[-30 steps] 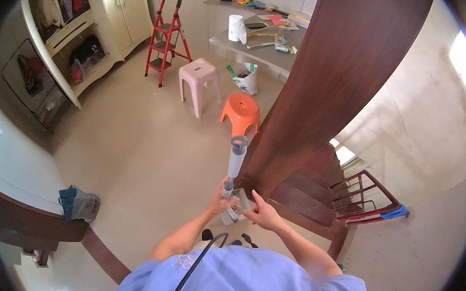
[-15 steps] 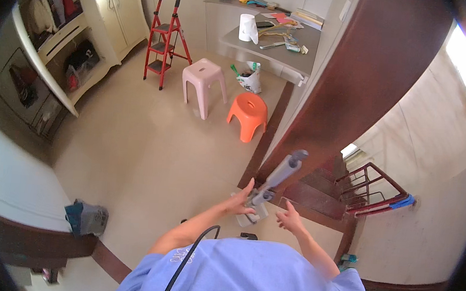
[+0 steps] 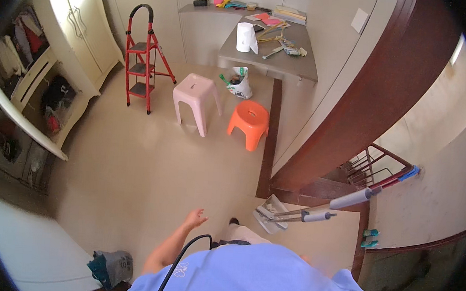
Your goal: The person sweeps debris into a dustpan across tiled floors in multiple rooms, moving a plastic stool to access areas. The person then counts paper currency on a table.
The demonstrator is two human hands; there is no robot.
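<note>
Over the floor in front of me, my left hand (image 3: pixel 196 219) is held out with nothing in it, its fingers loosely bent and apart. Only a sliver of skin, seemingly my right hand (image 3: pixel 305 259), shows at the edge of my blue shirt; its fingers are hidden. A long-handled dustpan (image 3: pixel 271 213) stands on the floor ahead and to the right, by the base of the brown post. Beside its handle rises a second long handle with a grey grip (image 3: pixel 317 217), likely a broom's. Neither hand visibly touches them.
A pink stool (image 3: pixel 194 90), an orange stool (image 3: pixel 250 119) and a red stepladder (image 3: pixel 141 75) stand ahead. Behind them is a grey desk (image 3: pixel 235 50) with a paper roll. A grey bag (image 3: pixel 119 265) lies at lower left; a dark red railing (image 3: pixel 391 158) is at right.
My hands have come away from the long handles. The left hand has moved left, and the right has dropped back almost out of sight. The dustpan and handles now stand farther right in the view.
</note>
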